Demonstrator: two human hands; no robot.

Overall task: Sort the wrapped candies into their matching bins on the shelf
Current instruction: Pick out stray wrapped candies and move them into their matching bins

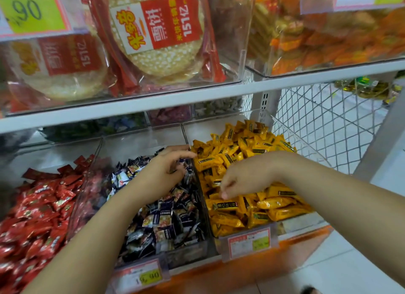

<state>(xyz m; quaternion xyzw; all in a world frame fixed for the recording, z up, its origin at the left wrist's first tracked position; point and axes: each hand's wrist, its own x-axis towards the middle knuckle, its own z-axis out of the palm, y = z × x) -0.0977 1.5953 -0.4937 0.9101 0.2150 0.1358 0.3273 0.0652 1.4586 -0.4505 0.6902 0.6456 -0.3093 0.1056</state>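
Paper price tags [249, 242] front the clear plastic bins [186, 253], marking each sort's home: red-wrapped candies [37, 206] on the left, dark navy-wrapped candies [168, 219] in the middle, yellow-wrapped candies [263, 204] on the right. The right hand [243, 177] hangs over the yellow heap, fingertips bunched down onto a wrapper; I cannot tell whether it pinches one. Farther in, the left hand [164, 169] curls over the navy pile beside the clear divider [199, 184], its hold likewise unclear. Bagged round rice cakes [157, 31] sit on the shelf above.

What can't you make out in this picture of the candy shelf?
Head view:
- What the left hand holds, if anything: its own curled fingers hide it.
- Whether the right hand pinches one of the yellow candies: fingertips blurred.
- Price label below them: print too small.
- Red candies: cut off by the left edge.
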